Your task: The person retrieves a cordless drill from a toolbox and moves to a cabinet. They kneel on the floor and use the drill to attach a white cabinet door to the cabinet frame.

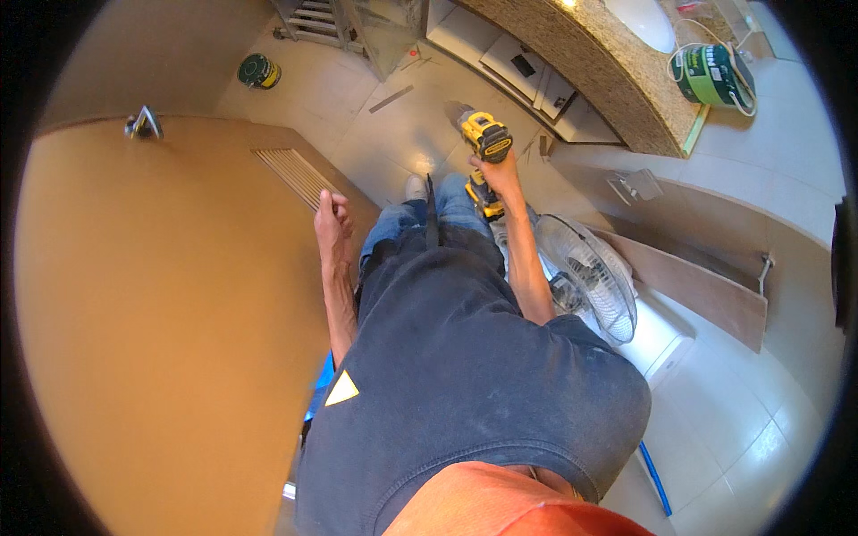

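Note:
A yellow and black cordless drill [488, 138] is gripped in my right hand [500, 171], out in front of my legs, its chuck aimed away from me toward the floor and cabinet. My left hand [331, 217] is raised beside the brown door [170, 295], fingers curled with the thumb against them. Whatever may be pinched there is too small to make out. Just beyond those fingertips is the slatted vent grille [293, 175] in the door; whether they touch it I cannot tell.
A standing fan [585, 272] is close by my right side, next to a leaning board [688, 277]. Ahead stands an open cabinet under a granite counter [581, 62] bearing a green bucket [712, 76]. Another tub [258, 71] and a stepladder [317, 22] stand farther off.

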A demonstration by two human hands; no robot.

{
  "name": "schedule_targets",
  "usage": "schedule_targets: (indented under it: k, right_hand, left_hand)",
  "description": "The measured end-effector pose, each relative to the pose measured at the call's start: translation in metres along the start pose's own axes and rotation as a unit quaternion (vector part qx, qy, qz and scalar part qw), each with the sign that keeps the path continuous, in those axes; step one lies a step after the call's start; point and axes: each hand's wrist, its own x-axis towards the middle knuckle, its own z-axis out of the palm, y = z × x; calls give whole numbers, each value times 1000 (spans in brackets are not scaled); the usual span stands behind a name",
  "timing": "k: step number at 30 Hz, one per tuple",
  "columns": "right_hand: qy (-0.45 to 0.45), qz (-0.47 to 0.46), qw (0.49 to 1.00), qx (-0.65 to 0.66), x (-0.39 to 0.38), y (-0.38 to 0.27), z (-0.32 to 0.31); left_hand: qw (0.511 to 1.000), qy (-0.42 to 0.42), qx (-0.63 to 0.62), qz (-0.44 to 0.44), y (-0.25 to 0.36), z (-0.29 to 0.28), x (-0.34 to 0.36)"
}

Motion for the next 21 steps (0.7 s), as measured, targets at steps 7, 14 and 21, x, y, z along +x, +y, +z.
schedule_targets:
  k: [7, 14, 21]
  right_hand:
    - [4, 106, 992, -74, 131, 82, -24]
    - [41, 225, 957, -177, 220, 197, -31]
    - [34, 280, 950, -134, 259, 314, -23]
  left_hand:
    - [985, 101, 124, -61, -12, 18, 53]
    - [940, 15, 328, -92, -43, 63, 170]
    - [800, -215, 558, -47, -136, 90, 357]
